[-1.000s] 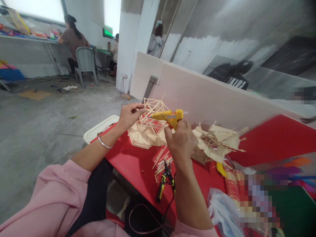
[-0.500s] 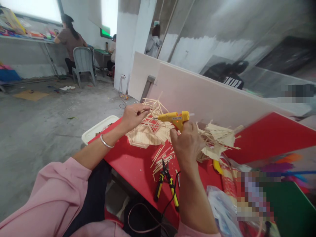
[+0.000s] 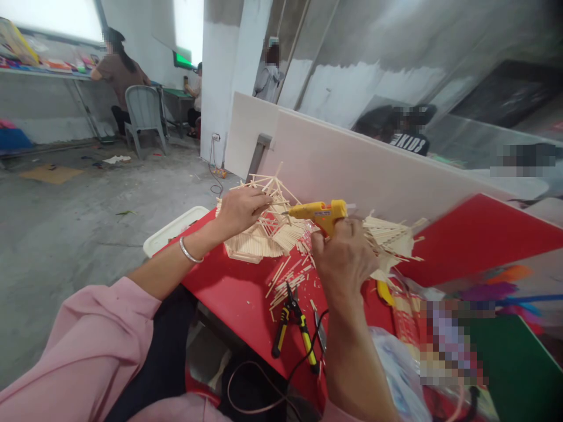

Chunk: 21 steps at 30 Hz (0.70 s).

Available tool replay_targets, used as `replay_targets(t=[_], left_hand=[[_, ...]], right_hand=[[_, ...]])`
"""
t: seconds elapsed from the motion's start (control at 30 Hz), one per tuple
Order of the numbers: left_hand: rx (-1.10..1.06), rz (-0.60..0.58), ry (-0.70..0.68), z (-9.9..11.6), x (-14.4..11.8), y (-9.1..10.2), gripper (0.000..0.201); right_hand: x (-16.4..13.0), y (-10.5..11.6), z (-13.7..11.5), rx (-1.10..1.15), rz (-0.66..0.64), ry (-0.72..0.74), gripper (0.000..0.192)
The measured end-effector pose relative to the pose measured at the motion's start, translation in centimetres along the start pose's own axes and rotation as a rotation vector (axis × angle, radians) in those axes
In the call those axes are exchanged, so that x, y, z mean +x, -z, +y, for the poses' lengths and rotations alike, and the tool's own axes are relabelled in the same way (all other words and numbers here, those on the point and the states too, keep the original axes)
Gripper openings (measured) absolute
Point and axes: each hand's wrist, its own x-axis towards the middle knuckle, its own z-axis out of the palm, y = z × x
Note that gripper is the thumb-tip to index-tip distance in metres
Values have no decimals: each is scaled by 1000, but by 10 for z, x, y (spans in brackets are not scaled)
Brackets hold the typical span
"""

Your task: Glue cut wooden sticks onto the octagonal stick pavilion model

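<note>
On the red worktop (image 3: pixel 240 284), the stick model (image 3: pixel 255 243) looks slatted below, bare-framed above; the right hand (image 3: pixel 345 255) grips a glue gun (image 3: pixel 317 210), the left hand (image 3: pixel 240 211) seemingly pinches a stick (image 3: pixel 280 203).

The red counter (image 3: pixel 224 287) carries a stick model (image 3: pixel 253 243), loose sticks (image 3: pixel 284 281) scattered before it, spread-handled pliers (image 3: pixel 293 309), another model (image 3: pixel 393 239) and a plastic bag (image 3: pixel 393 357).
</note>
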Motion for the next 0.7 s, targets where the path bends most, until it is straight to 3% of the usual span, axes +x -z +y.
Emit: replay_targets(t=[0.13,0.23,0.4,0.7], left_hand=[[97,-27,-28,1,0,0,26],[116,29,-18,3,-1,2,26],[4,155,45,5,-1,8,18],[-156,243,78,1,-1,14,14]], right_hand=[[-1,1,0,-11,12,12,28],[-1,1,-2,-4,1,9,29],[0,-1,-9,69,-17,13,32],[3,-4,-33,145,-58,32,35]])
